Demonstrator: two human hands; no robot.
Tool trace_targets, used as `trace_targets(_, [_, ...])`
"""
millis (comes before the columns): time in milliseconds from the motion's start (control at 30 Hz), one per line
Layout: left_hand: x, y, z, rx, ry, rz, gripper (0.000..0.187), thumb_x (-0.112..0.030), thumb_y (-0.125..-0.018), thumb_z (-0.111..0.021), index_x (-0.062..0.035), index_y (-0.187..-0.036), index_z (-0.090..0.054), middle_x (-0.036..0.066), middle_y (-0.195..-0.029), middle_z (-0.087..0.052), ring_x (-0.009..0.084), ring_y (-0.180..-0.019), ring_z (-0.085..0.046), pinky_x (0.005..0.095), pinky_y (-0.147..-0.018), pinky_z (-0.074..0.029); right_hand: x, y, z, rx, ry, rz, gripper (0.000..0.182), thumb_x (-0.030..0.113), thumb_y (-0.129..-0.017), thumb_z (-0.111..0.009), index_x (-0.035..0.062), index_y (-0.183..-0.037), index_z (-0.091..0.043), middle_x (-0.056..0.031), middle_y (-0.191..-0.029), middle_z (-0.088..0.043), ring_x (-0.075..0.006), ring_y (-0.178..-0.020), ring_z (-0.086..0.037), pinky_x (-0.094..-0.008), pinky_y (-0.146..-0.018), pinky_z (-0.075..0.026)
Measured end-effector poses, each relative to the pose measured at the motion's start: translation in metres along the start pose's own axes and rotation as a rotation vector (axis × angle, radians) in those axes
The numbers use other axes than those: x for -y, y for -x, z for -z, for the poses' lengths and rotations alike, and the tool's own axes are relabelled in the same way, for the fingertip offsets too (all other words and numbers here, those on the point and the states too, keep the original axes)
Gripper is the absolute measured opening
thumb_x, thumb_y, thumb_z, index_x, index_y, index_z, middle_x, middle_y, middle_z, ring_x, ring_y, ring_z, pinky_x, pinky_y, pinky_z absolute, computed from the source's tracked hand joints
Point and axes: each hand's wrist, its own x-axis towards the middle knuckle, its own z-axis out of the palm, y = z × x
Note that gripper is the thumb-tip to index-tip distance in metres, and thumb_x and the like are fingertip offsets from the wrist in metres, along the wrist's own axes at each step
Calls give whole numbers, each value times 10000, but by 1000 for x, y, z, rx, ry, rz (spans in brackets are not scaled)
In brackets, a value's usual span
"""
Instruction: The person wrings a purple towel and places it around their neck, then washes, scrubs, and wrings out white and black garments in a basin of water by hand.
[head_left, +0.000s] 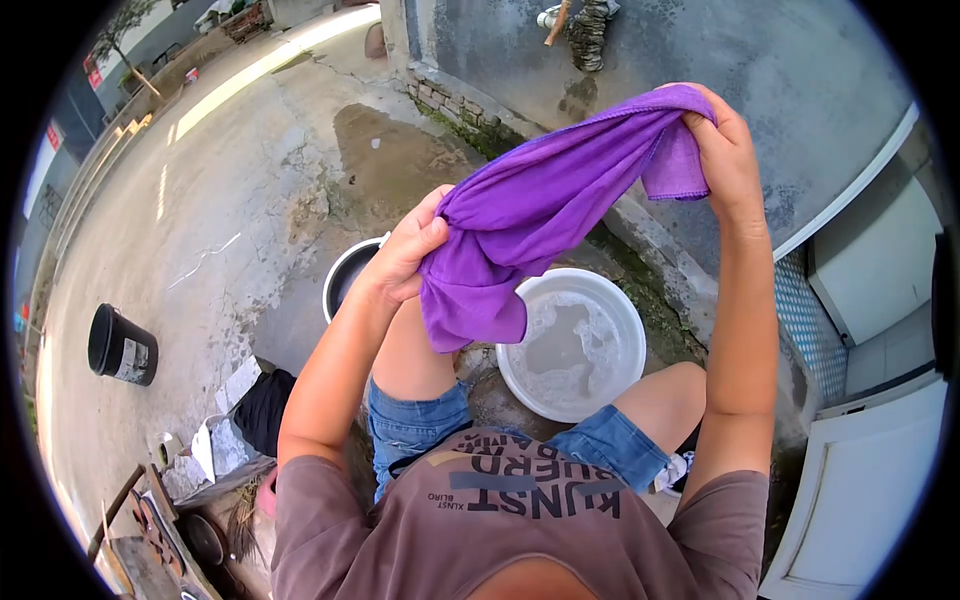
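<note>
A purple cloth is stretched slantwise between my two hands, gathered into folds along its length. My left hand grips its lower end, with a loose bunch hanging down past the fingers. Higher up on the right, my right hand is closed on the other end, where a short flap drops below the thumb. Under the cloth stands a white basin holding cloudy, sudsy water. The cloth covers part of the basin's far left rim from view.
Behind my left forearm stands another round tub, partly hidden. A black bucket is on the concrete at the left. Dark cloth lies near my left elbow. A grey wall rises ahead, and a white door is at the right.
</note>
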Motion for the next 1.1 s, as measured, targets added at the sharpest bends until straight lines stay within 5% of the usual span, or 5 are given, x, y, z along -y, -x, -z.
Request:
trace_targets(67, [1,-8,-8,203,-227,300,918,-318,-607,-825,-45,-1323,-320,91,-1277,-455,172,-1136,-469,300,-962,-369,3,-11,38,-77,-33,-41,256,99,-915,-439,-36,-1104,-548,-93,-996,-617,-157,-905,-592,-268,-805,-474])
trace_targets(333, [34,-16,16,462,-557,828,402,-206,-712,-752,18,-1019,-620,76,-1036,-617,127,-949,-541,276,-841,-427,18,-4,142,-580,-66,54,249,103,-906,-438,-39,-1057,-574,-97,-947,-627,-171,-834,-610,-276,-743,-489])
trace_targets(567, [48,8,22,59,134,462,661,-176,-733,-668,20,-1295,-381,119,-1241,-506,201,-1159,-463,336,-987,-349,-11,64,208,-507,-157,-174,215,120,-905,-422,-1,-1008,-567,-92,-925,-628,-189,-824,-610,-314,-727,-504])
trace_targets(733, [43,19,16,-87,271,238,737,-172,-677,-692,34,-1296,-348,145,-1190,-521,235,-1101,-508,347,-977,-368,-12,123,117,-237,-544,-233,294,138,-872,-471,-14,-1123,-474,-123,-1052,-572,-229,-969,-573,-365,-880,-461])
trace_targets(1100, [33,5,-26,250,-90,-111,698,-349,-688,-656,96,-1186,-453,235,-1138,-526,351,-1106,-487,440,-1002,-303,-15,172,-25,-17,-792,48,307,153,-818,-630,49,-1049,-456,-194,-1104,-525,-280,-973,-558,-395,-846,-470])
